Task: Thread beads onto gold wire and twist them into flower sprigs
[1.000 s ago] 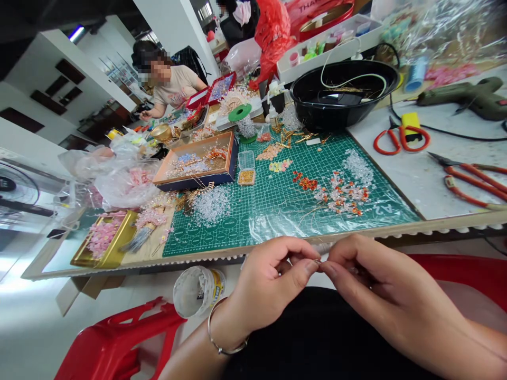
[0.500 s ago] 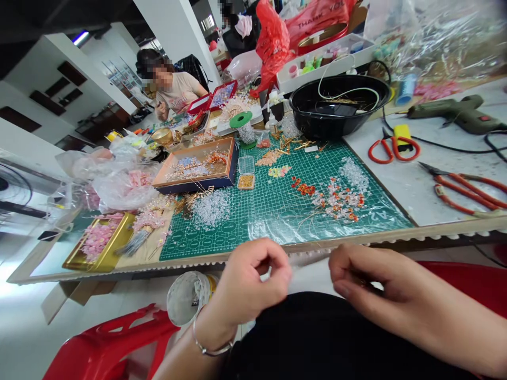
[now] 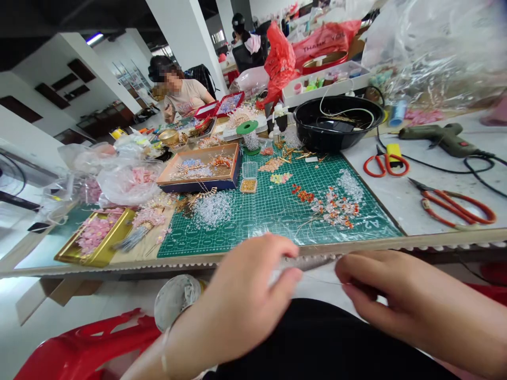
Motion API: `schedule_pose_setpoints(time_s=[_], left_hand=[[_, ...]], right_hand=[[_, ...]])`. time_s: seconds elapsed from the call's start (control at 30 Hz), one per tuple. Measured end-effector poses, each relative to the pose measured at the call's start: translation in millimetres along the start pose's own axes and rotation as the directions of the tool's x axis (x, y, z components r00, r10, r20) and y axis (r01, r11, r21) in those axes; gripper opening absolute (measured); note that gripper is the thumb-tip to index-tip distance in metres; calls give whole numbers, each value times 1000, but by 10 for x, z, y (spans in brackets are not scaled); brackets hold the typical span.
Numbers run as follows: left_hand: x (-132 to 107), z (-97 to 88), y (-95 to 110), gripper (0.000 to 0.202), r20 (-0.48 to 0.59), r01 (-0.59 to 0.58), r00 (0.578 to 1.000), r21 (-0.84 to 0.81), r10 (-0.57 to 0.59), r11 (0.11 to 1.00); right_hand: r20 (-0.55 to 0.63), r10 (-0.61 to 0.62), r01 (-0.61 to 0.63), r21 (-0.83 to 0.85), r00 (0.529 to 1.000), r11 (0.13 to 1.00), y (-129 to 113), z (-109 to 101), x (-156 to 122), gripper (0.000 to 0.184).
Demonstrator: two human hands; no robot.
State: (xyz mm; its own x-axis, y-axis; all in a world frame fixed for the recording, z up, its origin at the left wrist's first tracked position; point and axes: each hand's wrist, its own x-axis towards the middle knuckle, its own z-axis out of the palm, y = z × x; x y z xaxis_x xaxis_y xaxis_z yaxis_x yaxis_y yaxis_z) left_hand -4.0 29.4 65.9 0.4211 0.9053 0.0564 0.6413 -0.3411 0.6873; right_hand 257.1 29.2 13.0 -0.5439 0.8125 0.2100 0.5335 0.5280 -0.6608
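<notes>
A thin wire (image 3: 320,279) stretches across a seated worker's lap, just in front of the edge of a long worktable (image 3: 447,238). The right hand (image 3: 400,295) is curled, its fingers (image 3: 356,264) closed on the wire's end. The left hand (image 3: 241,295), a metal bangle (image 3: 163,356) at its wrist, is half closed and blurred, so its grip cannot be made out. Beyond the table edge lies a green A2 cutting mat (image 3: 273,221), strewn with beaded floral sprays (image 3: 332,208) and a heap of clear beads (image 3: 212,209). A small clear box of gold beads (image 3: 248,185) sits beside an open tray of beadwork (image 3: 198,182). To the right are red-handled pliers (image 3: 455,208), red-handled scissors (image 3: 386,165), a hot glue gun (image 3: 439,136) and a black bowl (image 3: 336,124) holding coiled wire. A gold tin of pink beaded flowers (image 3: 95,236) stands at the table's left end. Below the left hand are a round plastic tub (image 3: 176,302) and a red plastic chair (image 3: 87,343). Across the table, a co-worker (image 3: 184,95) in a pale T-shirt sits working with both hands raised.
</notes>
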Motion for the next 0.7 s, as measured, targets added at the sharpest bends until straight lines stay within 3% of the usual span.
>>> schedule_pose_setpoints(time_s=[0.07,0.13,0.23,0.53,0.63,0.7], left_hand=[[137,123,106,11,246,75,968,-104,-48,992],[244,219,114,19,326,176,940,-202,-103,963],[297,315,33,24,348,237,929,-309,-122,921],[207,468,-34,18,374,310,922,-562,-99,767],[204,480,-70,15,359,320,928,-620,-103,716],[236,479,-105,16,341,355,929,-714,-142,603]], right_hand=[[68,-82,86,-46,994,995,-119,30,139,15],[53,-109,114,-100,993,988,-154,27,204,16],[9,-133,132,-148,991,980,-113,-3,184,17],[78,-192,199,-99,978,975,-40,20,98,14],[100,-132,136,-37,986,990,-10,4,133,12],[50,-6,2,93,999,996,20,-12,178,8]])
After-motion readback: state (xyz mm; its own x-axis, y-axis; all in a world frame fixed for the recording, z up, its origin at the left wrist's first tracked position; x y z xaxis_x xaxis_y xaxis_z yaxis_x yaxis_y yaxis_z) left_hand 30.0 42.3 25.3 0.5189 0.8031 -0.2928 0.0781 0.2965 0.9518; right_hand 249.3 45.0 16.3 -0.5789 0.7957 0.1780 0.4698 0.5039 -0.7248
